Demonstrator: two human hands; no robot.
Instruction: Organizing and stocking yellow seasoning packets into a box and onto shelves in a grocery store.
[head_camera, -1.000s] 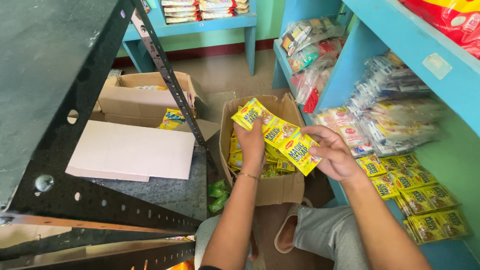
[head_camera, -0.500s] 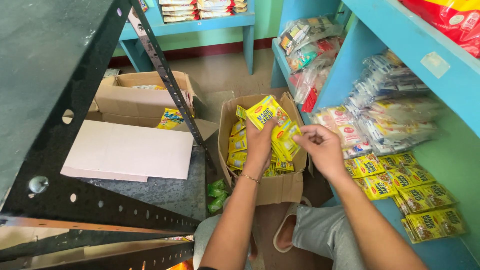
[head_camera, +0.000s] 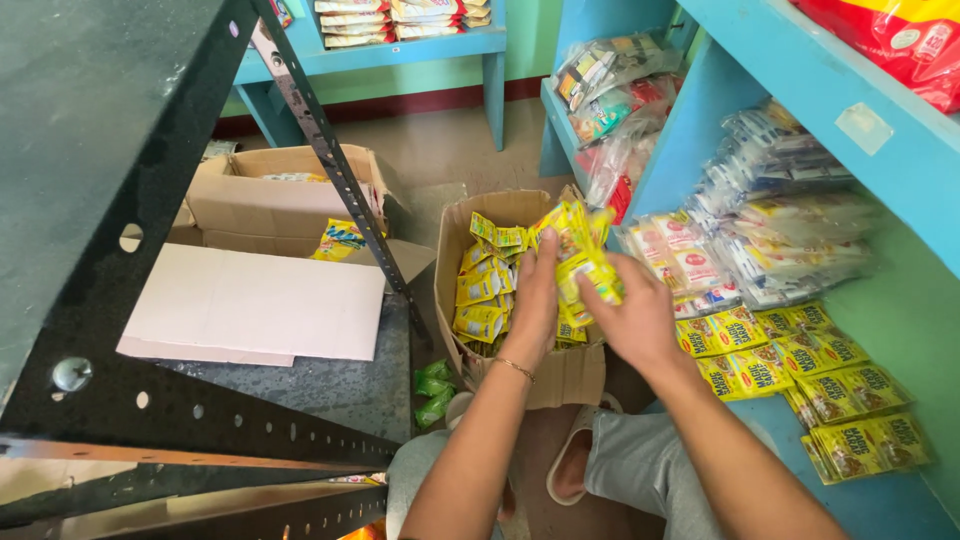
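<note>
Both hands are over an open cardboard box (head_camera: 560, 375) that stands on the floor between the person's knees and the blue shelf (head_camera: 700, 120). The left hand (head_camera: 535, 300) is closed around a strip of yellow sachets (head_camera: 580, 250), fingers wrapped over its left side. The right hand (head_camera: 640, 320) grips the same strip from the right, its fingers curled on the lower sachets. The strip is a chain of small, flat, glossy packets joined edge to edge, bright yellow with red and green print; it is bunched and folded in the grasp, its top end fanning out above the box's rim, and it looks slightly blurred. More strips of the same yellow sachets (head_camera: 480, 290) lie heaped inside the box, filling its left half. On the lower blue shelf to the right, larger yellow packets (head_camera: 800, 365) lie in overlapping rows, with clear-wrapped bundles (head_camera: 760, 230) stacked behind them. To the left a second cardboard box (head_camera: 270, 200) sits open behind a dark metal rack (head_camera: 150, 380), and a few green sachets (head_camera: 432, 385) lie on the floor by the box
</note>
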